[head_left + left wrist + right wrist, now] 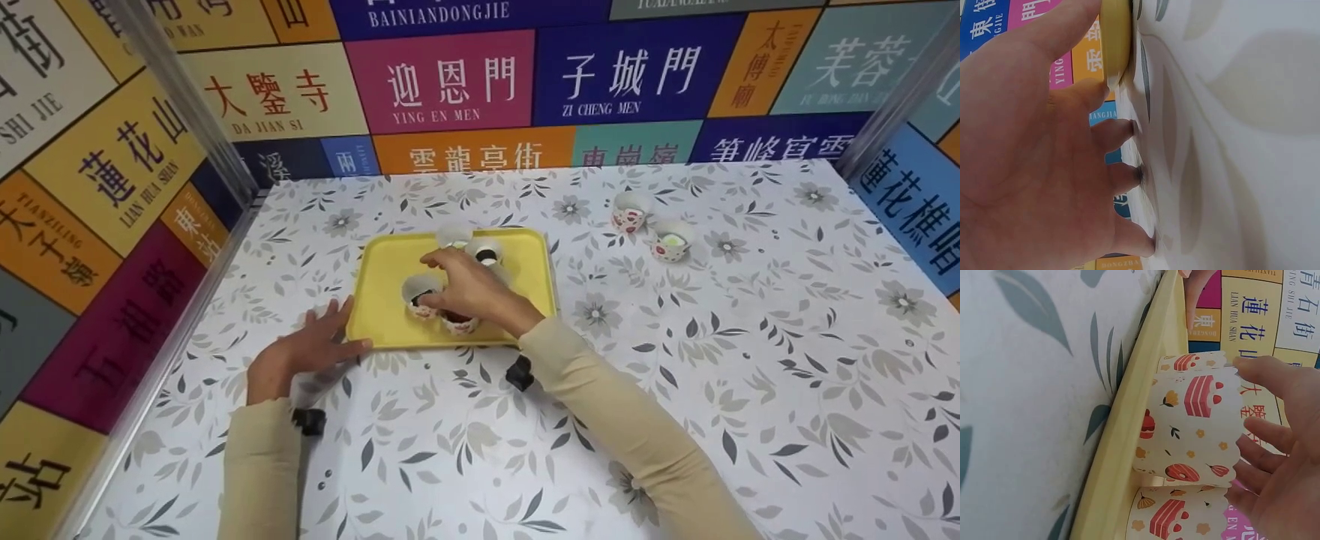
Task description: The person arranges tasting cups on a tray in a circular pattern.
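A yellow tray [390,259] lies on the table with several paper baking cups on it. My left hand [319,341] rests at the tray's near left corner, its thumb and forefinger against the edge and its other fingertips down on the table. Above the cups reaches my right hand [476,289], fingers spread around the rims. Its thumb is at the rim of the left cup [421,309], which has something dark inside. Beside that stands another cup [460,327], partly under the hand. Cake and flower prints cover the cup [1185,427] in the right wrist view.
Two more paper cups stand on the table right of the tray: one cup [628,217] farther back, and one cup [670,244] with something pale green and white in it. A sign-covered wall [442,82] borders the table's back, another its left.
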The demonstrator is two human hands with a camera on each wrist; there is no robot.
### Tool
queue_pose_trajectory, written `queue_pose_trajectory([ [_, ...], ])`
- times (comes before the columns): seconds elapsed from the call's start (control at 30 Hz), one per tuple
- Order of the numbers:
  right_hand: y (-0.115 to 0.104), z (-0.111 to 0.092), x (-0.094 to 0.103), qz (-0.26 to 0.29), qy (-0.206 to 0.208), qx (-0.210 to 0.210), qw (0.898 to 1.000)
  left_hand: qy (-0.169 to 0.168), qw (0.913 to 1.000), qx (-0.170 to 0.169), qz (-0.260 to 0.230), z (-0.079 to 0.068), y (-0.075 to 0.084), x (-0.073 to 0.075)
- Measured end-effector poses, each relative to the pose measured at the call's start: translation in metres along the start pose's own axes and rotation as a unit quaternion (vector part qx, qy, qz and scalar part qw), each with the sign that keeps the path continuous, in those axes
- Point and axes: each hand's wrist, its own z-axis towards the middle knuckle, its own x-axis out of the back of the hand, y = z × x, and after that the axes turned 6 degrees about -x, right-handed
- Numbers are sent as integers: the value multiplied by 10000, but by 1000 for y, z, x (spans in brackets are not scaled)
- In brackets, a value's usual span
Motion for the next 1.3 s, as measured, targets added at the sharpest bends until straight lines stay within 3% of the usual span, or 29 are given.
queue_pose_trajectory([
  [0.2,8,-5,6,585,651,204,9960,4,9998,-179,5,-2,0,0],
  [0.33,17,-8,12,1015,1158,488,9869,12,9996,-263,69,-3,-1,1],
  [0.53,31,-13,21,1463,1582,630,9745,37,9997,-225,20,-3,-1,0],
  [0.83,48,-22,30,1604,2163,538,9616,26,10000,-49,-11,-4,0,0],
  [1.1,70,-28,37,1715,2579,315,9503,8,9999,-115,-30,-3,1,0],
  [1.3,84,-32,45,1619,2734,102,9481,-13,9997,-251,68,-3,-2,1],
])
